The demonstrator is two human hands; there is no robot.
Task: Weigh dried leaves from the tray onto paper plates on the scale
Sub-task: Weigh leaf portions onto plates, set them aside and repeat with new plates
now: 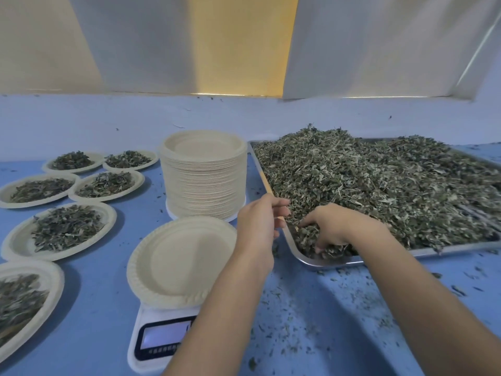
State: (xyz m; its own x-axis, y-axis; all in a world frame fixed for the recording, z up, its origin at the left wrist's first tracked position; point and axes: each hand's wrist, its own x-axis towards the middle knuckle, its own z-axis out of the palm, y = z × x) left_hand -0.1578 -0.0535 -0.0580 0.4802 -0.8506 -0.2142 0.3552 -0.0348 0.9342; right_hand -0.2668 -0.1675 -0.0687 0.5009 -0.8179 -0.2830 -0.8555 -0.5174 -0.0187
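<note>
1. Right hand (336, 226) is down in the near-left corner of the tray (320, 263), fingers curled into the dried leaves (379, 180), clawing up a handful. Fingertips are buried, so can't tell how much it has
2. Left hand (257, 223) sits at the tray's left rim, just beside the right hand, fingers loosely curled toward the pile. Palm faces away from the camera, so I can't tell if it holds leaf or nothing
3. Tray is heaped across nearly its whole area, lower only at the corner where I'm digging. Plenty of stock left
4. Paper plate (179, 256) on the scale (160, 337), just left of my left forearm, is bare with no leaf on it. This portion is at the grab stage, nothing weighed
5. Scale display (162, 336) is lit, but my forearm covers part of it and the reading isn't legible
6. Done: 6 filled plates (59, 230) laid out on the left of the blue table (95, 294), apart from the scale, each with a similar small mound
7. Stack of spare plates (203, 180) stands behind the scale, between the filled ones and the tray. It's tall, so my read is the run is early, with far more portions to go than done
8. Leaf crumbs (325, 308) are scattered over the table in front of the tray
9. Left for this cycle, as I judge it: lift the handful, drop it on the plate, trim to target, move the plate left, set a fresh one on
</note>
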